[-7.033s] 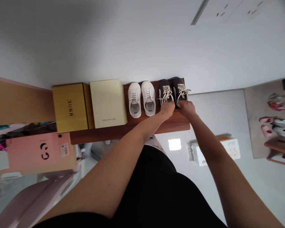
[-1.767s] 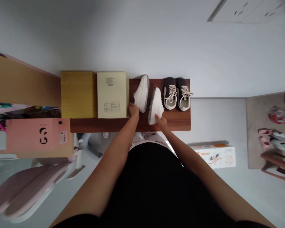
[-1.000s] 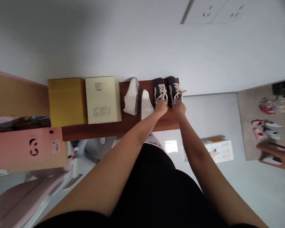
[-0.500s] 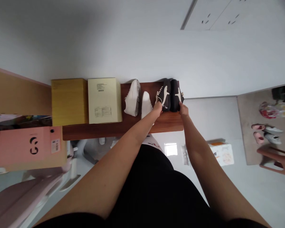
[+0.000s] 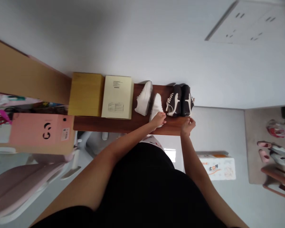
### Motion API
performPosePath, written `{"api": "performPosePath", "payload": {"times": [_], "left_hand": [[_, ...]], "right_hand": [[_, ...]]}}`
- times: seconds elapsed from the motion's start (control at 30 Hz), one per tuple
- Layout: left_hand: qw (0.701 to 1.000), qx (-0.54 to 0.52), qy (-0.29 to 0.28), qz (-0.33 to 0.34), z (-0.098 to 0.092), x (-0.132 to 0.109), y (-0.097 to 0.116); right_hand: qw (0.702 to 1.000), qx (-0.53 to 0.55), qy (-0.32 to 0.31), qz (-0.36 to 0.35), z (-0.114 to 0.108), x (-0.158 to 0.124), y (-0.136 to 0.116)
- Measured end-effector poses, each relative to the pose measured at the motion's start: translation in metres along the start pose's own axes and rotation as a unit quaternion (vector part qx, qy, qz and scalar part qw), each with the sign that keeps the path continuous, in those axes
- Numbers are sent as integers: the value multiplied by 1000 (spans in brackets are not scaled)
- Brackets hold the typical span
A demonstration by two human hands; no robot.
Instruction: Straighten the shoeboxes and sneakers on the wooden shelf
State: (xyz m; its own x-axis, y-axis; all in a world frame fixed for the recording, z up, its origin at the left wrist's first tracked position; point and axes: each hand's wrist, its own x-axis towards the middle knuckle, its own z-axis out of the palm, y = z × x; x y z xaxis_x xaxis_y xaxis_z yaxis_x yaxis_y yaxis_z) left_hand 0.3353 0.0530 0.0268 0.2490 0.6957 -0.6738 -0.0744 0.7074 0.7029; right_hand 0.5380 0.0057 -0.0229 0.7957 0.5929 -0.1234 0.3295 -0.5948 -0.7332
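Note:
A pair of black sneakers point(image 5: 181, 99) with cream trim and laces stands side by side at the right end of the brown wooden shelf point(image 5: 142, 125). My left hand point(image 5: 159, 119) is in front of the pair and partly overlaps the heel end of a white shoe point(image 5: 156, 105); whether it touches that shoe I cannot tell. Its fingers are loosely bent and slightly apart, with nothing visible in them. Just below the black sneakers, by the shelf's front edge, my right hand point(image 5: 188, 126) has its thumb and fingers apart and holds nothing. Another white shoe point(image 5: 144, 98) leans to the left.
A cream box point(image 5: 117, 97) and a yellow-brown box point(image 5: 86, 95) occupy the shelf's left part. Lower left are a pink carton point(image 5: 41, 129) and a pink chair point(image 5: 28, 186). A white printed package point(image 5: 217, 167) lies on the floor at right. The wall rises behind the shelf.
Both hands have let go of the black sneakers and drawn back toward me. The sneakers remain on the shelf. The whole view has shifted, so the shelf appears farther right.

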Motion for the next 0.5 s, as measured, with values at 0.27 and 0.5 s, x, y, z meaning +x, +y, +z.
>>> {"api": "performPosePath", "payload": {"times": [0.27, 0.5], "left_hand": [[960, -92, 262, -43, -205, -124, -19], [921, -193, 337, -30, -303, -160, -24]], "right_hand": [[970, 90, -227, -20, 5, -135, -1], [872, 120, -472, -58, 88, -221, -106]]}}
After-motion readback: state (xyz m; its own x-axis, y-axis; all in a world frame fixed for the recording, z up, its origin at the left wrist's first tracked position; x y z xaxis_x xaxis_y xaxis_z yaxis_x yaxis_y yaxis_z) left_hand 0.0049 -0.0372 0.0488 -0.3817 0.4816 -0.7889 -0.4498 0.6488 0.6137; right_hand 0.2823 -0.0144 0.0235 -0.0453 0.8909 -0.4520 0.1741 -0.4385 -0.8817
